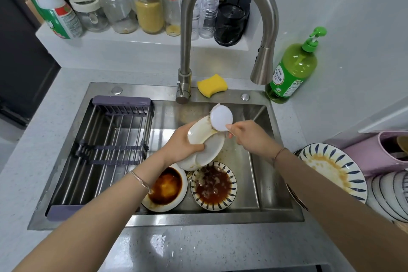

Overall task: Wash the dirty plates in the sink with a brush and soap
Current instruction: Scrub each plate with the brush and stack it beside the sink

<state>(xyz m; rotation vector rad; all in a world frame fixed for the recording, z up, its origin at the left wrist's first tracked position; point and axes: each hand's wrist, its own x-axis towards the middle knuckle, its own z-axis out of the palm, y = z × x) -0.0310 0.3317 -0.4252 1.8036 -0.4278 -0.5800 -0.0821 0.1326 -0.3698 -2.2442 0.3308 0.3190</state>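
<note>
Over the sink (198,219), the left hand (183,143) grips a white plate (209,149) by its rim, fingers curled round the edge, and holds it tilted above two dirty dishes. The right hand (249,137) holds a round white brush (221,119), fingers closed on it, and sets it against the plate's upper edge. Scrubbing looks to be the step in hand, early in the task, since the bowl (164,187) and patterned plate (213,185) below are thick with brown sauce. The held plate shows yellowish smears along its inner face. No water shows at the tap (262,68). Next, the brush likely needs soap from the green bottle (291,70), then firm strokes across the greasy face.
</note>
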